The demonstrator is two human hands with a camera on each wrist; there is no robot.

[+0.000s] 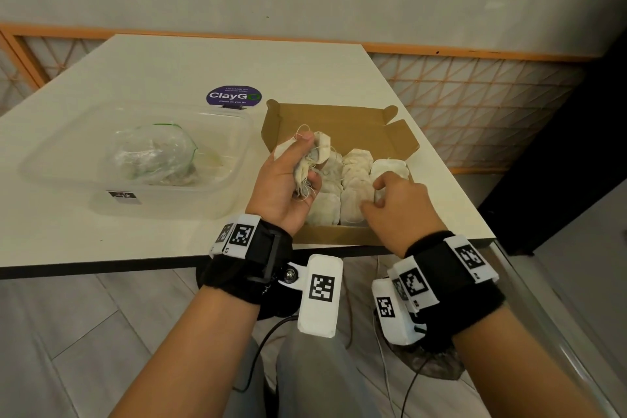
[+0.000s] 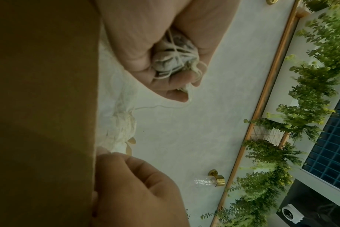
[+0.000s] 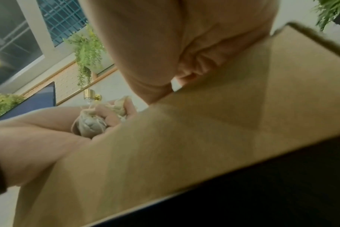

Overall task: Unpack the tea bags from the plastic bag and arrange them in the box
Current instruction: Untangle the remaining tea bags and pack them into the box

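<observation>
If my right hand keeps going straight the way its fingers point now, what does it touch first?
Most likely the tea bags already laid in the cardboard box: the right hand hovers over the box's near right corner, fingers curled down toward them. Whether it already touches them is unclear.

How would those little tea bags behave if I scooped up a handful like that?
Probably soft and squashy: the bunch of tea bags looks crumpled in the left hand. Their strings look knotted together, so they would likely tangle and drag neighbours along. They seem light, since one hand holds several.
</observation>
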